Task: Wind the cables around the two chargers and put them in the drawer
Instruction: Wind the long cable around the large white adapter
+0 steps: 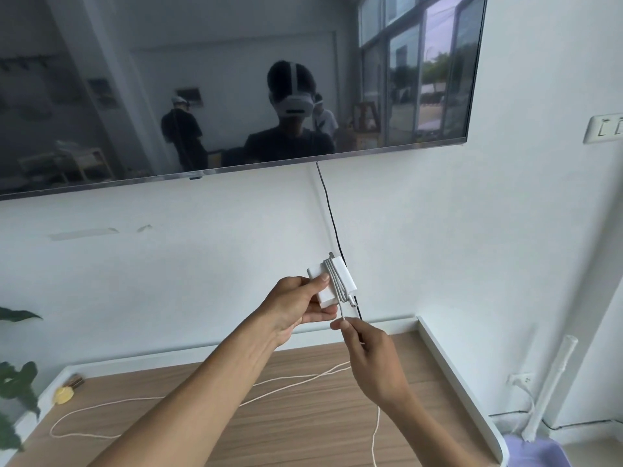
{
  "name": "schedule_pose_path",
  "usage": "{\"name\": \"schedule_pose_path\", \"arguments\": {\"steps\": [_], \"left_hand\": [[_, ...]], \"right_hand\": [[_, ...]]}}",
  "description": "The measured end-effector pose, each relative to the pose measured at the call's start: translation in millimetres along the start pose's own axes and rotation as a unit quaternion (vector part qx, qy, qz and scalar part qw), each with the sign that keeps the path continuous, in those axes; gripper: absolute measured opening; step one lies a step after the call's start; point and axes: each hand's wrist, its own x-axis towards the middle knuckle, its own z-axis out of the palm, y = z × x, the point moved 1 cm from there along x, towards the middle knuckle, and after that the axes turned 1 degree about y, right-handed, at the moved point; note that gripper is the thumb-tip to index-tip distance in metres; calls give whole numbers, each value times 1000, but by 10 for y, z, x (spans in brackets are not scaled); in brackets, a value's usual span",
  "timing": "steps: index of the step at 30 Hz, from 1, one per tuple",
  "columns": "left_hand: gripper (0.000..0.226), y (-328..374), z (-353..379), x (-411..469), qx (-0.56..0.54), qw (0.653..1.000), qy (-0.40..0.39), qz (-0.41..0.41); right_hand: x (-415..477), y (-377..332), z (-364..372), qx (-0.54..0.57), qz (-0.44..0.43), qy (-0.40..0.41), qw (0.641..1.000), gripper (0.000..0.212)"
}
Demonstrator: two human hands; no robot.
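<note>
Charger (348,279) held by left hand (293,306); right hand (367,352) pinches its cable (336,284).

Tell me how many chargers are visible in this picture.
1. The white charger is held by the left hand in front of the wall, its cable partly wound around it; the right hand pinches the cable. A second charger may be hidden or out of view.

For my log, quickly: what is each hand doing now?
Left hand: holding the white charger.
Right hand: pinching the cable.
</note>
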Motion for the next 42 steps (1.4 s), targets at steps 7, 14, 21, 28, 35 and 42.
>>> {"name": "schedule_pose_path", "arguments": {"steps": [7, 14, 21, 28, 35, 42], "left_hand": [[46, -23, 37, -95, 30, 997, -70, 2], [35, 3, 34, -143, 183, 971, -138, 68], [27, 20, 18, -187, 288, 931, -167, 150], [34, -91, -92, -147, 411, 884, -160, 152], [25, -118, -165, -136, 472, 866, -81, 143], [29, -22, -185, -63, 420, 899, 30, 119]], "right_hand": [[57, 161, -118, 9, 20, -50, 999, 30], [302, 193, -445, -108, -7, -104, 989, 46], [590, -8, -763, -203, -33, -149, 967, 23], [773, -326, -959, -240, -8, -205, 949, 19], [666, -665, -876, -264, -17, -204, 942, 23], [462, -774, -654, -281, -62, -164, 944, 32]]}}
